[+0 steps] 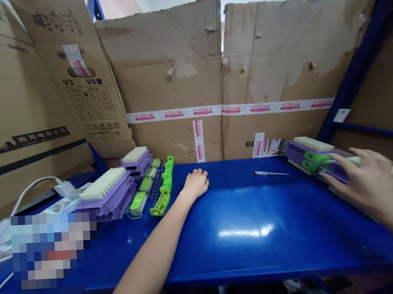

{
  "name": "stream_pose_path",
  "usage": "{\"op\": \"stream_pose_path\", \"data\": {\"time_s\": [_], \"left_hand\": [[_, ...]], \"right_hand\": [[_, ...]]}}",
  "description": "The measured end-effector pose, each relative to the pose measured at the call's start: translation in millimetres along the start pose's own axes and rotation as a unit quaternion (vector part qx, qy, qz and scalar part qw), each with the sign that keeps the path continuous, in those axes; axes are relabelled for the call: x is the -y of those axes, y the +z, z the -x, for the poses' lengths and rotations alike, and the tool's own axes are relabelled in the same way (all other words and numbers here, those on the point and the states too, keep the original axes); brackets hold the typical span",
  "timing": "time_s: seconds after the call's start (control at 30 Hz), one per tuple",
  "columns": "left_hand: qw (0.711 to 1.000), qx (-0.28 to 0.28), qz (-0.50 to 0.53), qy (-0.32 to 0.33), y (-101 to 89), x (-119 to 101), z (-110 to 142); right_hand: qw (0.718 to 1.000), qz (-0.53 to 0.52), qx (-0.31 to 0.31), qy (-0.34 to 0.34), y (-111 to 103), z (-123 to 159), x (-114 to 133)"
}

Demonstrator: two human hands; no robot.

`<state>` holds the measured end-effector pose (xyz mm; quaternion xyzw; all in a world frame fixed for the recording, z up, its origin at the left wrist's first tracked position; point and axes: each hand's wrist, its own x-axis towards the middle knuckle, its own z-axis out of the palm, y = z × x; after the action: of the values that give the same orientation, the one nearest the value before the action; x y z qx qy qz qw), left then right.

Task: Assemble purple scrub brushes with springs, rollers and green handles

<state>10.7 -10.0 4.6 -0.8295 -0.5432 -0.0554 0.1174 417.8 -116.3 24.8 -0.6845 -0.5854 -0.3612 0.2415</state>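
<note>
Bare left forearm [146, 259] crosses the front edge of the blue table [235, 254]. At left, white cables [29, 193] and a pixelated patch crowd the corner. The right hand [366, 180], blurred, has thumb and fingers apart over the purple brushes [297, 152] at the table's right; whether it grips them I cannot tell. Left of the left arm stand more brushes [102, 209], then green lids [139, 201], springs [157, 179] and green frames [161, 203], hemming that side. The left hand [195, 184] lies palm down on the table, fingers loosely bent, just beside the frames. Open tabletop stretches between the hands, with a screwdriver [270, 173] toward the back. Cardboard [166, 78] walls the rear edge; a blue post [351, 75] bounds the right.
</note>
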Motion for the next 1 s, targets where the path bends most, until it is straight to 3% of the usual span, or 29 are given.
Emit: {"op": "stream_pose_path", "data": {"time_s": [0.1,0.2,0.3,0.37,0.53,0.63,0.8,0.9,1.0], "left_hand": [[1.000,0.004,-0.002,-0.003,-0.8,-1.0,-0.1],[1.000,0.006,-0.005,-0.003,-2.0,-2.2,0.2],[1.000,0.011,-0.006,-0.006,-4.9,-3.5,0.6],[1.000,0.004,-0.007,-0.012,-9.1,-4.3,0.6],[0.998,-0.032,-0.013,-0.058,-35.0,2.2,-0.3],[0.994,-0.035,-0.019,-0.102,-60.1,21.6,-0.8],[0.968,-0.090,-0.050,-0.231,-88.3,85.1,-5.6],[0.932,-0.107,-0.071,-0.338,-87.0,126.9,-8.9],[0.894,-0.072,-0.059,-0.439,-81.0,160.4,-9.9]], "right_hand": [[0.996,-0.044,0.049,-0.066,9.5,-30.6,63.2],[0.970,-0.151,0.129,-0.140,32.5,-47.7,129.7],[0.928,-0.245,0.213,-0.181,53.9,-41.0,186.0],[0.905,-0.274,0.258,-0.198,62.6,-28.3,209.1],[0.888,-0.290,0.295,-0.203,67.9,-7.7,216.0],[0.888,-0.285,0.297,-0.205,66.3,-7.9,210.8],[0.892,-0.286,0.287,-0.200,62.9,-8.9,212.9],[0.893,-0.282,0.288,-0.197,60.9,-8.7,214.1],[0.892,-0.275,0.296,-0.201,59.2,-9.3,213.6]]}}
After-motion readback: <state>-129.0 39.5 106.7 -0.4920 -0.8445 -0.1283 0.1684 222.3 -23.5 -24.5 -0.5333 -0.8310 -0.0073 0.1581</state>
